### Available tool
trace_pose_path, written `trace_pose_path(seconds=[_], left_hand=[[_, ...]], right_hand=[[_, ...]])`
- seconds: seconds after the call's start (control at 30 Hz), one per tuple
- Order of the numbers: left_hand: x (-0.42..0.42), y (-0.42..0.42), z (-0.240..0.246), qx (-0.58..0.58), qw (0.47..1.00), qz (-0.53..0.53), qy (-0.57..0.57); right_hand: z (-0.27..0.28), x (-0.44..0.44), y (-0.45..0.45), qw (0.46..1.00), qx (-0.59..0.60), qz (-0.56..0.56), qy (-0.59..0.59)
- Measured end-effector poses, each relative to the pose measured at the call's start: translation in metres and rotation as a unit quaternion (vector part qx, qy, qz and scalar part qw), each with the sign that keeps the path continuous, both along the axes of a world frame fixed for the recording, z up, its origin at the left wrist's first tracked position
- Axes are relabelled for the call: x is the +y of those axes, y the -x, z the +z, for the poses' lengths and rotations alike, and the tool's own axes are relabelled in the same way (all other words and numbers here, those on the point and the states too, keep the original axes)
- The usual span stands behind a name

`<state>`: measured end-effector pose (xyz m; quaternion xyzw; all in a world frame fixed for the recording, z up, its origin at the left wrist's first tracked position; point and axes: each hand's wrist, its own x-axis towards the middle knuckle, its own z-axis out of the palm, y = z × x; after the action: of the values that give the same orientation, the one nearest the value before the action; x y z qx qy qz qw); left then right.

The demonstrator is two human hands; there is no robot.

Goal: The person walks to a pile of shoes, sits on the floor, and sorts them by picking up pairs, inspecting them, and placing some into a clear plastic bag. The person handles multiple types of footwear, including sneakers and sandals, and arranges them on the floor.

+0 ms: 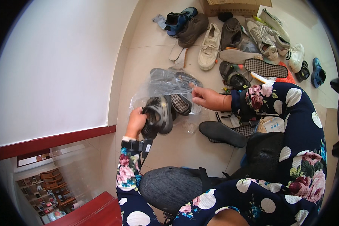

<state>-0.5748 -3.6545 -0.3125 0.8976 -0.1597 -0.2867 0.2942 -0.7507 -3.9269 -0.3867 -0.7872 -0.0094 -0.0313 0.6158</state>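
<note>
My left hand (136, 122) grips a dark grey-and-black shoe (165, 113) by its opening, thumb inside the collar. A houndstooth-patterned piece (181, 104), perhaps a slipper or an insole, lies against that shoe. Both are at the mouth of a transparent plastic bag (141, 91). My right hand (209, 99) pinches the bag's edge with thumb and fingers. Through the film, farther inside, more dark grey footwear (158, 74) shows dimly. Beside my right forearm, a dark slipper (221, 133) lies sole up on the tiles.
Several shoes crowd the floor ahead, among them a cream lace-up shoe (209, 48), brown shoes (192, 30) and black sandals (234, 76). A houndstooth insole (265, 67) lies near a red plastic bag (287, 74). Behind stands a cardboard box (230, 10). A white wall (62, 62) borders the left.
</note>
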Motion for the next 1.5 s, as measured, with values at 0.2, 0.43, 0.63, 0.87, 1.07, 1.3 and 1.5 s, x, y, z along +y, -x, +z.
trace_pose_path(seconds=[0.2, 0.43, 0.63, 0.87, 1.07, 1.3, 1.5], left_hand=[[-0.007, 0.058, 0.081, -0.176, 0.939, -0.295, -0.016], [-0.040, 0.090, 0.081, -0.464, 0.795, -0.384, 0.074], [-0.044, 0.097, 0.062, -0.501, 0.749, -0.434, 0.001], [-0.047, 0.097, 0.046, -0.532, 0.733, -0.424, 0.025], [-0.046, 0.092, 0.037, -0.448, 0.809, -0.380, 0.030], [-0.045, 0.093, 0.034, -0.456, 0.805, -0.373, 0.069], [-0.040, 0.093, 0.042, -0.340, 0.887, -0.284, 0.133]], right_hand=[[0.033, -0.007, -0.011, 0.995, -0.015, -0.095, -0.010], [0.068, -0.019, -0.013, 0.974, 0.132, 0.042, -0.180], [0.058, -0.026, 0.006, 0.954, 0.182, 0.111, -0.210], [0.039, -0.028, 0.011, 0.947, 0.115, 0.073, -0.292], [0.030, -0.027, 0.006, 0.973, 0.061, 0.048, -0.215], [0.033, -0.023, 0.002, 0.985, 0.045, 0.029, -0.165], [0.062, -0.028, 0.006, 0.949, 0.134, 0.052, -0.280]])
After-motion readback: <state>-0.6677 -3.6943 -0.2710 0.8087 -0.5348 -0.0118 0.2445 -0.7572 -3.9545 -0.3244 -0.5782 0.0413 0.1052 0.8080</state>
